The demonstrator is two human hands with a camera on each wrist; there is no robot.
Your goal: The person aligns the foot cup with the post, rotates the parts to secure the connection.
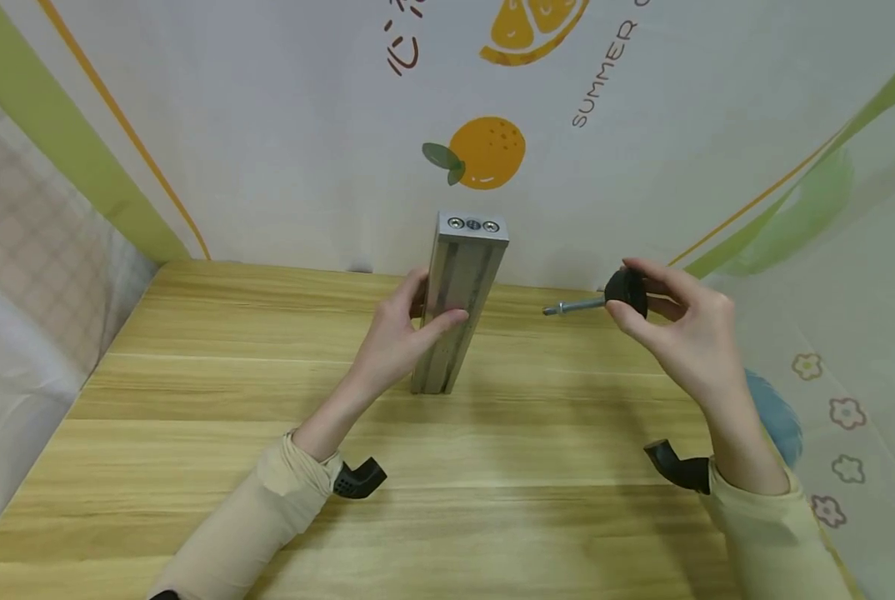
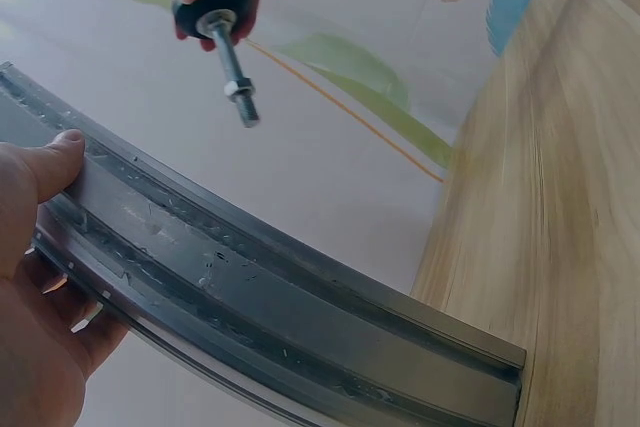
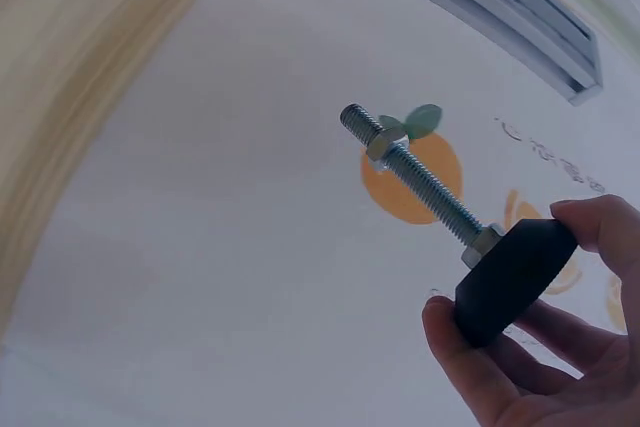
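Observation:
An aluminium profile (image 1: pixel 455 292) stands upright on the wooden table, its top end showing several round holes or screws in a row. My left hand (image 1: pixel 406 329) grips it round the middle, thumb across the front face and fingers behind. In the left wrist view the grooved profile (image 2: pixel 250 257) meets the tabletop at its lower end. To the right, my right hand (image 1: pixel 680 321) holds a levelling foot (image 3: pixel 515 282) by its black base, above the table. Its threaded rod points left toward the profile, apart from it. One nut (image 3: pixel 387 147) sits near the rod's tip, another at the base.
The wooden table (image 1: pixel 537 508) reaches back to a white printed cloth (image 1: pixel 305 150) hung behind it. More cloth hangs at the left and right sides. A black curved piece (image 1: pixel 361 479) sticks out at the left wrist, and a similar one (image 1: pixel 676 468) at the right.

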